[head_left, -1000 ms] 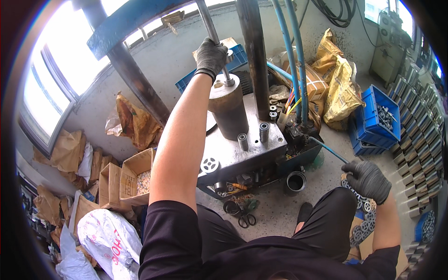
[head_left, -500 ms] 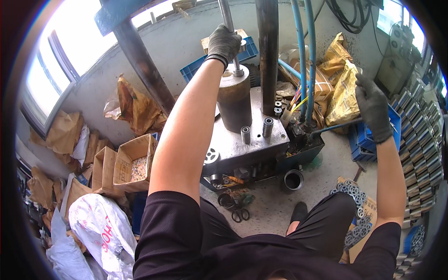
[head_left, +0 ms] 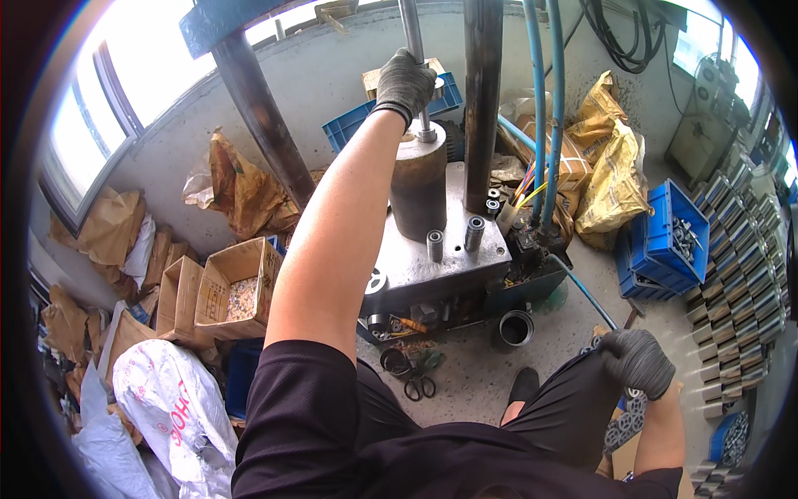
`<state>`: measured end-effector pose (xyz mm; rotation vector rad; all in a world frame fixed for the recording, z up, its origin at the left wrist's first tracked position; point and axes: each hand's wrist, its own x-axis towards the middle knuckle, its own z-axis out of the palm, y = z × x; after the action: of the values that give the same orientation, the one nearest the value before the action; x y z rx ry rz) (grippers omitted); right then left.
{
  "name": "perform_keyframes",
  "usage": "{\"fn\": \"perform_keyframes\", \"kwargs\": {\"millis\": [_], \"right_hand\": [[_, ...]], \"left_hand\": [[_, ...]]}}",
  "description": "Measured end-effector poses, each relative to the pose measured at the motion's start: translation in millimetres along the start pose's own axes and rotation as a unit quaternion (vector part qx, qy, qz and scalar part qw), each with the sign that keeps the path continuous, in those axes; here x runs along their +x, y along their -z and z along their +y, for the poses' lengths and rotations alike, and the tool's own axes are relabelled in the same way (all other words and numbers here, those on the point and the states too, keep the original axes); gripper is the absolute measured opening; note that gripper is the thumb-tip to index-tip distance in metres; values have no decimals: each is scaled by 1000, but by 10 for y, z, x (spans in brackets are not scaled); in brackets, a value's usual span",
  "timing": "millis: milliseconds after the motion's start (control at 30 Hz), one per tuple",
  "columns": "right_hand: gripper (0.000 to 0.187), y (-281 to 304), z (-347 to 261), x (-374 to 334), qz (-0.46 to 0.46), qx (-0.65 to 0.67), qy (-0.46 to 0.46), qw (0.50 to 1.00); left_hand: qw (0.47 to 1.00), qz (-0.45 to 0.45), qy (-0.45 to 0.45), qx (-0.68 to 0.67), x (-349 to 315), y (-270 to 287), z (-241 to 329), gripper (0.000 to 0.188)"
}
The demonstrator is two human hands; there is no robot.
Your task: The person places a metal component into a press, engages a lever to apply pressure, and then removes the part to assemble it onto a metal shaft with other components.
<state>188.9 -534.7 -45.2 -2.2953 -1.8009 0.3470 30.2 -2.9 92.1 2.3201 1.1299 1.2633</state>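
My left hand (head_left: 405,85), in a grey glove, is closed round an upright steel rod (head_left: 412,29). The rod's lower end meets the top of a dark metal cylinder (head_left: 418,179). That cylinder stands on the steel plate (head_left: 465,270) of a press. Two small metal sleeves, a left one (head_left: 435,245) and a right one (head_left: 474,234), stand upright on the plate. Beside my right thigh, my gloved right hand (head_left: 638,363) is wrapped round the end of a blue lever bar (head_left: 582,289). The bar slopes down from a dark pump block (head_left: 528,241).
Blue crates (head_left: 665,241) with metal parts stand right, beside stacked metal tubes (head_left: 740,283). Cardboard boxes (head_left: 233,291) and a white sack (head_left: 174,407) lie left. A round black pot (head_left: 514,330) and scissors (head_left: 420,387) sit on the floor. Dark press columns (head_left: 480,108) rise behind the plate.
My right hand has swung down and toward me, bringing the lever bar from nearly level to a downward slope. My left hand keeps its hold on the rod.
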Motion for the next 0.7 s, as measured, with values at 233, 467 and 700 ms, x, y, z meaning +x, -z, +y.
{"fn": "perform_keyframes", "kwargs": {"millis": [233, 467, 700], "right_hand": [[23, 179, -41, 151, 52, 60, -15, 997], [24, 131, 85, 86, 14, 21, 10, 1000], [27, 137, 100, 97, -11, 16, 8, 1000]], "left_hand": [[1000, -9, 16, -22, -69, 68, 43, 36], [1000, 0, 13, -7, -38, 27, 37, 34], [999, 7, 8, -35, -58, 31, 27, 32]]}}
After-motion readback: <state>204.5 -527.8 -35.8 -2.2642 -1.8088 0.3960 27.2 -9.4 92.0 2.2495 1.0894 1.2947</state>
